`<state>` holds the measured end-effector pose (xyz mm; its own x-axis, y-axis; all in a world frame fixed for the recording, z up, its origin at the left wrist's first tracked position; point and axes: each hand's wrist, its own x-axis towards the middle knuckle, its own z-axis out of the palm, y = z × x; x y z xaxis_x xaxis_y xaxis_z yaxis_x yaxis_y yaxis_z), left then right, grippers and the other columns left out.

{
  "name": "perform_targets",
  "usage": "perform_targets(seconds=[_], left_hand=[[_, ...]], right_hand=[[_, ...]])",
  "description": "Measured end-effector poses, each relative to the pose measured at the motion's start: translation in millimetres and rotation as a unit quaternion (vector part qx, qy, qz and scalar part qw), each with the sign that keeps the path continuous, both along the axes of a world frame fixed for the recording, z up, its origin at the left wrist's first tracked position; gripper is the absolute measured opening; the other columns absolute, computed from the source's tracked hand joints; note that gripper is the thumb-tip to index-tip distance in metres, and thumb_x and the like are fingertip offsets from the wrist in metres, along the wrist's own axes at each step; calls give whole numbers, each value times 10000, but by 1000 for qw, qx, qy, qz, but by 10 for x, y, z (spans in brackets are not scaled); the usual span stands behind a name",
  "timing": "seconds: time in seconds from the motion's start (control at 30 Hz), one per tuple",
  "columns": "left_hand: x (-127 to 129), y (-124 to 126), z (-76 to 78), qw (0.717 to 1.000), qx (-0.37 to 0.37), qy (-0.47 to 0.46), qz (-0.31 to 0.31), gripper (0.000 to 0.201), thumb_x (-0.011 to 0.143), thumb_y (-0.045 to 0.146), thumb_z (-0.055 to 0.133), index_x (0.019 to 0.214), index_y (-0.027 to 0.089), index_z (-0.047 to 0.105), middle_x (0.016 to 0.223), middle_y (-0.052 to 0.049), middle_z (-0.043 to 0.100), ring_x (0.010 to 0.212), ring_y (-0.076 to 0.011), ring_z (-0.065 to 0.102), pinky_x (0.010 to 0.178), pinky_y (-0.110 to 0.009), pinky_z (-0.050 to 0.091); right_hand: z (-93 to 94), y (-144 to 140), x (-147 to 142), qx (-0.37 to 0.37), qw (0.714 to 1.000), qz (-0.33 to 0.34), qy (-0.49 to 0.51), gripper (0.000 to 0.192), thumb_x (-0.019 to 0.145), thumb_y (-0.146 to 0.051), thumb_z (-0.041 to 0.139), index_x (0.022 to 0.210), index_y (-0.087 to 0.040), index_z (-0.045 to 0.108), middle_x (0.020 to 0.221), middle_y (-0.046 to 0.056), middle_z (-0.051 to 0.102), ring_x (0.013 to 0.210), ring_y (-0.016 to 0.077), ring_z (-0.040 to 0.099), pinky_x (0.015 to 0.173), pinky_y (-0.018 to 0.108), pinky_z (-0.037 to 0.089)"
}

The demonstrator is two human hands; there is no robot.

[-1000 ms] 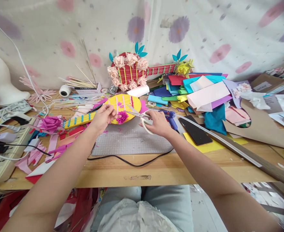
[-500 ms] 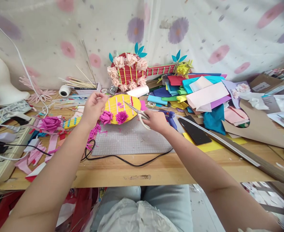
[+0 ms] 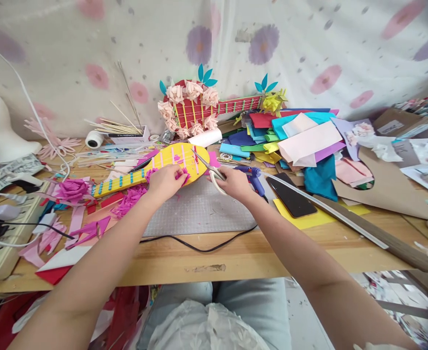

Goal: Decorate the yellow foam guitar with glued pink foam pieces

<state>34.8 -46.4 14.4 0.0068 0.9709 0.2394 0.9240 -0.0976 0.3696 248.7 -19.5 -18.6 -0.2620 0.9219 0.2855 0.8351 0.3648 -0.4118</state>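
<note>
A yellow paper guitar [image 3: 201, 156] with pink and blue strips lies on the grey cutting mat [image 3: 206, 214], its neck [image 3: 121, 182] pointing left. My left hand [image 3: 168, 181] is over the lower edge of the guitar body, fingertips pinched at a magenta paper flower [image 3: 186, 178]. The hand covers much of that flower and the one beside it. My right hand [image 3: 233, 182] grips white-handled scissors [image 3: 217, 183]. Their blades point up and left over the right part of the guitar body.
A red guitar [image 3: 195, 112] with pale roses leans at the back. Coloured paper [image 3: 310, 141] piles up at right, near a blue glue gun [image 3: 253, 179] and a black phone [image 3: 291, 195]. Magenta scraps [image 3: 129, 201] lie at left. A black cord [image 3: 199, 249] crosses the front.
My left hand has come down and right, from above the guitar's left side to the magenta flower. The right hand with the scissors has barely moved.
</note>
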Motion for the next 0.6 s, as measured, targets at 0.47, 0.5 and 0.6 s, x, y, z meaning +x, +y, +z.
perform_targets(seconds=[0.47, 0.5, 0.6], left_hand=[[68, 61, 211, 670, -123, -731, -28, 176, 842, 203, 410, 669, 172, 410, 582, 35, 474, 491, -71, 493, 644, -262, 478], [67, 44, 243, 672, -143, -726, -29, 197, 842, 199, 410, 648, 175, 383, 529, 61, 401, 415, -50, 407, 562, -227, 452], [58, -11, 265, 753, -169, -635, -42, 221, 808, 233, 481, 644, 186, 342, 482, 101, 255, 352, -30, 205, 383, -164, 231]], right_hand=[[-79, -11, -149, 15, 996, 37, 86, 282, 788, -481, 490, 772, -200, 522, 750, 46, 614, 676, 175, 530, 573, 261, 303], [-93, -1, -167, 17, 995, 42, 91, 278, 788, -475, 491, 781, -198, 517, 757, 48, 612, 679, 174, 527, 579, 262, 310], [-122, 24, -207, 4, 992, 48, 116, 277, 787, -466, 490, 824, -193, 516, 785, 45, 610, 675, 164, 513, 589, 259, 328]])
